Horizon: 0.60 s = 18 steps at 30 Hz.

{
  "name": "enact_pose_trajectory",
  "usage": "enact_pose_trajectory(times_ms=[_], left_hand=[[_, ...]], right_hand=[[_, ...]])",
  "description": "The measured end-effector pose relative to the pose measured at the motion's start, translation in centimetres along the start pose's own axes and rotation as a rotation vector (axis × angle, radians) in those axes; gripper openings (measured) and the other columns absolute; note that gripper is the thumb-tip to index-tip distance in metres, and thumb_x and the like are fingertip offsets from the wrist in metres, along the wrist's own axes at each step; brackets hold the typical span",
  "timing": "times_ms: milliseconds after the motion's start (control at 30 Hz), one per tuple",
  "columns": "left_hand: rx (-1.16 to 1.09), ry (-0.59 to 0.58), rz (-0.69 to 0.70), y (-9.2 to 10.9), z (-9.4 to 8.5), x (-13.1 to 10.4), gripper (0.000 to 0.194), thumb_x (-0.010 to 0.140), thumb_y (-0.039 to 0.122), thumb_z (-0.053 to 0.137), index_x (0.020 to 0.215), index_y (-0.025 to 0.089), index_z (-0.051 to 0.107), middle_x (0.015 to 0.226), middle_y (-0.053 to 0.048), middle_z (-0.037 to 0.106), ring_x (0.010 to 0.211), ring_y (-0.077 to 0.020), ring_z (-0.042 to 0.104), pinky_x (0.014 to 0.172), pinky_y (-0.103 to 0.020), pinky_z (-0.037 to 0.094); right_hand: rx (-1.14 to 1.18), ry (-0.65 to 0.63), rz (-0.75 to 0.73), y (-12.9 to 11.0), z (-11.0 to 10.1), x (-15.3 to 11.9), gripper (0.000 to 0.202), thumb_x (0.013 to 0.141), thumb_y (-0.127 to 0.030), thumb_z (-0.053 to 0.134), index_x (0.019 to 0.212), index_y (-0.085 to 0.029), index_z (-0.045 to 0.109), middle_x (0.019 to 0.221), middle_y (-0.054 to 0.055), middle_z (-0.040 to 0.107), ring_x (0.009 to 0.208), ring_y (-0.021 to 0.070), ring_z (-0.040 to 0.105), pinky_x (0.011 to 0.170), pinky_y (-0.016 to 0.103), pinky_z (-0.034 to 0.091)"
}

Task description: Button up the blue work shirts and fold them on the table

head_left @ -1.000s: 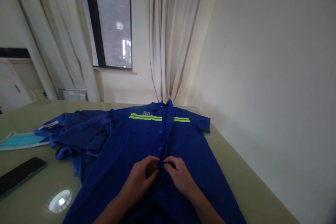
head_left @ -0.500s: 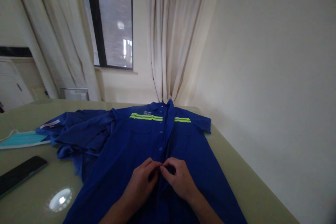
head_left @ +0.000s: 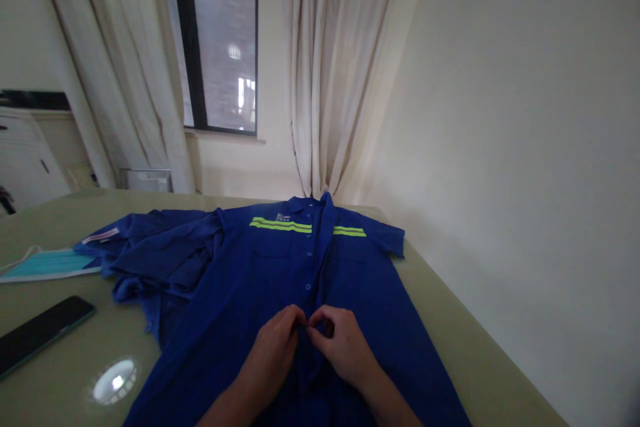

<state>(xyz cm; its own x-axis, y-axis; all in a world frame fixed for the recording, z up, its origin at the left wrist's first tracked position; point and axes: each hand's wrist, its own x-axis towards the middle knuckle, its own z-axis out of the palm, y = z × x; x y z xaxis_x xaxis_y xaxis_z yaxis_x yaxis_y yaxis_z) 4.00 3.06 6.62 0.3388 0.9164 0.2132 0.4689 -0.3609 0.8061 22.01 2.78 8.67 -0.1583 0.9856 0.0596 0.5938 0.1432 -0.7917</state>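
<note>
A blue short-sleeved work shirt [head_left: 270,273] lies spread on its back, collar away from me, with yellow-green reflective stripes across the chest. Its front is open along the upper part, where several buttons show on the left edge. Low on the front opening, my left hand [head_left: 273,350] pinches the shirt's edge. Close beside it, my right hand [head_left: 343,343] pinches the opposite edge between thumb and forefinger. The fingertips nearly meet, and whatever button lies between them is hidden.
A crumpled blue garment [head_left: 165,253] lies against the shirt's left side. Farther left are a light-blue face mask [head_left: 50,265] and a dark phone [head_left: 45,333]. The pale green table [head_left: 480,353] has a wall close along its right; curtains [head_left: 330,67] hang behind.
My left hand's fingers have drawn closer together and its tips sit slightly apart from the right hand's. The view has shifted a little; the shirt stays in place.
</note>
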Motion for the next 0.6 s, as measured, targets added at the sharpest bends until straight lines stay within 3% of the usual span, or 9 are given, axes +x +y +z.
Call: enact_pose_trajectory(times_ms=[133, 300, 467, 600], left_hand=[[-0.122, -0.046, -0.071, 0.3, -0.7, 0.4, 0.024, 0.093, 0.018, 0.044, 0.098, 0.023, 0.066, 0.088, 0.0, 0.074, 0.082, -0.0169, 0.068, 0.075, -0.026, 0.048], [-0.194, -0.048, -0.138, 0.4, -1.3, 0.9, 0.026, 0.094, 0.039, 0.054, 0.092, 0.021, 0.073, 0.087, -0.001, 0.077, 0.083, -0.0188, 0.07, 0.075, -0.026, 0.049], [-0.268, -0.11, -0.122, -0.3, -1.7, 1.1, 0.021, 0.089, 0.034, 0.061, 0.097, 0.02, 0.075, 0.092, -0.002, 0.078, 0.086, -0.0191, 0.071, 0.078, -0.026, 0.05], [-0.068, -0.16, -0.028, -0.4, -1.9, 1.1, 0.017, 0.09, 0.027, 0.061, 0.1, 0.025, 0.074, 0.092, 0.001, 0.076, 0.085, -0.017, 0.069, 0.077, -0.026, 0.049]], right_hand=[[0.006, -0.01, 0.014, 0.5, 0.1, 0.2, 0.009, 0.079, -0.025, 0.073, 0.087, -0.022, 0.076, 0.061, -0.004, 0.057, 0.06, 0.0141, 0.051, 0.057, 0.025, 0.033], [0.05, 0.034, -0.089, 0.1, 0.1, 0.3, 0.004, 0.081, -0.02, 0.072, 0.083, -0.022, 0.074, 0.081, 0.0, 0.065, 0.072, 0.0146, 0.057, 0.065, 0.025, 0.039], [0.108, 0.045, -0.028, -0.1, -0.2, 0.5, 0.003, 0.08, -0.021, 0.074, 0.078, -0.02, 0.072, 0.08, -0.001, 0.063, 0.072, 0.0142, 0.056, 0.065, 0.024, 0.04], [0.109, 0.018, 0.028, 1.0, 0.3, 0.9, 0.001, 0.078, -0.019, 0.072, 0.079, -0.019, 0.072, 0.078, -0.001, 0.063, 0.073, 0.0146, 0.056, 0.066, 0.024, 0.039]])
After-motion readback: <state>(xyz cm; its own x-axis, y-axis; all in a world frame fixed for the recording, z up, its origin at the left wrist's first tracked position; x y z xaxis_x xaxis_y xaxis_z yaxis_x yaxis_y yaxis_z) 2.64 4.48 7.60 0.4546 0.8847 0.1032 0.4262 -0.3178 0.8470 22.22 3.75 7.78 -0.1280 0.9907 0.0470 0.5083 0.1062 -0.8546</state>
